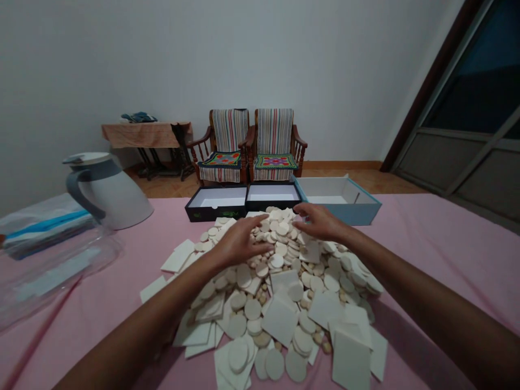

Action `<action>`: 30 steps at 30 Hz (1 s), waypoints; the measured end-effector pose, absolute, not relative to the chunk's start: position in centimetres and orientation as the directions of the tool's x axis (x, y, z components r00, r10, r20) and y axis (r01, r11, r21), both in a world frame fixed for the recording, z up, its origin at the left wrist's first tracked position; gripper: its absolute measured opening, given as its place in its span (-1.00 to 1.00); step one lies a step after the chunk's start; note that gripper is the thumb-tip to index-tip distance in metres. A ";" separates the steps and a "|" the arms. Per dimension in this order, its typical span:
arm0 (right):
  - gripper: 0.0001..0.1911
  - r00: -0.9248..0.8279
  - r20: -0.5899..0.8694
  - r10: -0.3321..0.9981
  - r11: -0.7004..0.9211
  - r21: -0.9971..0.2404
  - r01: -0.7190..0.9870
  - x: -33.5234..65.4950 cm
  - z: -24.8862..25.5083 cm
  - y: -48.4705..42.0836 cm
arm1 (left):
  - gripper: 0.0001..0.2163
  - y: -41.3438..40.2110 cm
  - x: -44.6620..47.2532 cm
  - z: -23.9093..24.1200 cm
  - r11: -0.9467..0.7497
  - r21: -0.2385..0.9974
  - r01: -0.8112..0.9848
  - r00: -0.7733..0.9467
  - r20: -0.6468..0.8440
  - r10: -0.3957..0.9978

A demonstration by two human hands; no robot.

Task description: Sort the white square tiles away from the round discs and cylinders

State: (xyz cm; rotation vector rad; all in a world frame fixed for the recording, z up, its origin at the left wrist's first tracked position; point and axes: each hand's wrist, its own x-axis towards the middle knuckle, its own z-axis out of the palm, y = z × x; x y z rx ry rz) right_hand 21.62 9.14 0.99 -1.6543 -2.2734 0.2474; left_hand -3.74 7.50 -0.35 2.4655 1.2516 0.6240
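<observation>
Both hands spread on a heap of pale round and square wooden pieces (284, 292).
Left hand (239, 242) and right hand (319, 221) lie palm-down, fingers loosely apart, gripping nothing; three open boxes (280, 197) sit just beyond the fingertips.

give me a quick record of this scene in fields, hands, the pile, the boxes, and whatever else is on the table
left hand: palm down, fingers spread on the pile
right hand: palm down on the pile's far edge
pile: pale round discs and square tiles, heaped
boxes: two black boxes and a blue box, open, side by side behind the pile
jug: white, left side
tablecloth: pink
</observation>
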 end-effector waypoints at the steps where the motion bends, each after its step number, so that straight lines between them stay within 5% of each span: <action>1: -0.58 -0.279 0.156 0.948 0.315 -0.305 0.899 21.1 1.0 9.8 | -0.27 8.6 -4.8 -0.2 -0.538 0.418 0.732 0.498 0.211 0.841; 6: -0.36 -0.141 -0.078 0.987 0.101 -0.375 0.921 18.5 -0.3 13.9 | 0.01 13.7 -8.7 -1.1 -0.292 0.170 0.941 0.316 -0.132 0.940; 10: -0.24 -0.007 -0.229 0.973 -0.094 -0.429 0.898 17.3 -1.8 15.9 | 0.06 14.3 -7.7 -2.9 -0.340 0.123 0.932 0.359 -0.204 0.911; 15: -0.14 0.009 -0.235 0.972 -0.125 -0.482 0.867 17.2 -2.3 16.1 | -0.11 13.8 -5.2 -4.4 -0.442 0.188 0.877 0.464 -0.096 0.880; 24: -0.80 -0.210 -0.331 0.920 -0.036 -0.604 0.796 16.4 -1.2 15.2 | -0.27 13.8 -4.0 -4.6 -0.625 0.456 0.634 0.667 0.087 0.740; 30: -0.79 -0.255 -0.245 0.935 0.056 -0.610 0.790 16.6 -0.3 14.7 | -0.34 12.8 -2.9 -4.6 -0.504 0.565 0.653 0.541 0.118 0.833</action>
